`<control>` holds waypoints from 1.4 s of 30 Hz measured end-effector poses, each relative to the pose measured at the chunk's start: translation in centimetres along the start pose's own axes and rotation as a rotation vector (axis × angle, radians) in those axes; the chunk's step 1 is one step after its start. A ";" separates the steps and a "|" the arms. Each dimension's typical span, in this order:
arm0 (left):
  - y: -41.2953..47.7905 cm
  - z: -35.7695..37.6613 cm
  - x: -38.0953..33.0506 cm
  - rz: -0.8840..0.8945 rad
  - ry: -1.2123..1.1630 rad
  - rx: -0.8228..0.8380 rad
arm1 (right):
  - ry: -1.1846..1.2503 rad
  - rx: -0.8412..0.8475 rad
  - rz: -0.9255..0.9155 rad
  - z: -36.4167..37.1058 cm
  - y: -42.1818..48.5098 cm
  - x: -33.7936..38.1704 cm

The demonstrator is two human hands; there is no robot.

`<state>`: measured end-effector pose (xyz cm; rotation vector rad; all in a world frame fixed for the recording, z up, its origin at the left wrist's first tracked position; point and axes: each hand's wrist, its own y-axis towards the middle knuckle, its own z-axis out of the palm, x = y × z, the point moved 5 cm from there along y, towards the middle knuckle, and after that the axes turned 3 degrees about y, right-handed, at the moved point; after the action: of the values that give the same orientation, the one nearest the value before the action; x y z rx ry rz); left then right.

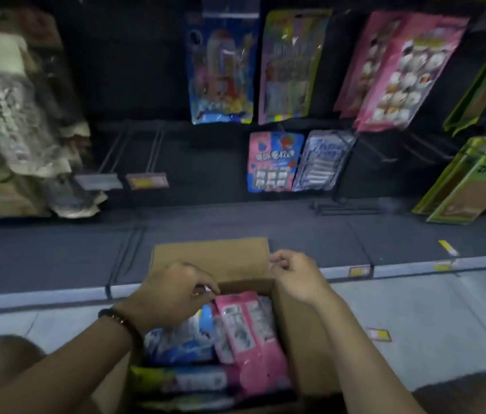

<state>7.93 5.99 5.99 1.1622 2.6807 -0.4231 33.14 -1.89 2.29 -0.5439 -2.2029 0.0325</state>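
Pink plastic packet sits in brown cardboard box, left hand pinching its top; right hand hold unclear. Next, probably lift it out.

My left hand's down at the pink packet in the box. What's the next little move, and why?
Probably lift the pink packet straight up out of the cardboard box. The left hand has curled fingertips at its top corner, though whether they grip it is unclear. The right hand pinches the rear flap back, and the packet stands upright among other packets.
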 end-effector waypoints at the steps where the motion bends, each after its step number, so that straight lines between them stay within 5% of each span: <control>1: -0.7 0.6 0.8 -0.016 -0.066 0.015 | -0.031 0.029 0.032 2.6 0.0 -1.8; 9: -2.0 3.0 3.5 0.033 -0.051 0.292 | -0.356 0.393 0.349 17.9 -2.0 -13.3; 13: -2.5 4.6 3.5 0.027 -0.055 0.482 | -0.429 0.411 0.358 20.2 -2.6 -14.0; 27: -1.7 5.6 3.1 -0.048 0.071 0.586 | -0.384 0.298 0.309 19.8 -2.2 -15.2; 34: -0.9 5.4 2.1 -0.044 0.083 0.561 | -0.438 0.239 0.217 14.9 -1.6 -10.2; 42: 1.3 3.5 1.1 0.008 0.041 0.109 | -0.629 0.368 -0.048 5.8 -1.4 1.4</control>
<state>8.38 6.40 2.12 1.2233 2.7172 -0.5567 27.50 -1.65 -0.08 -0.2912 -2.7217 0.6481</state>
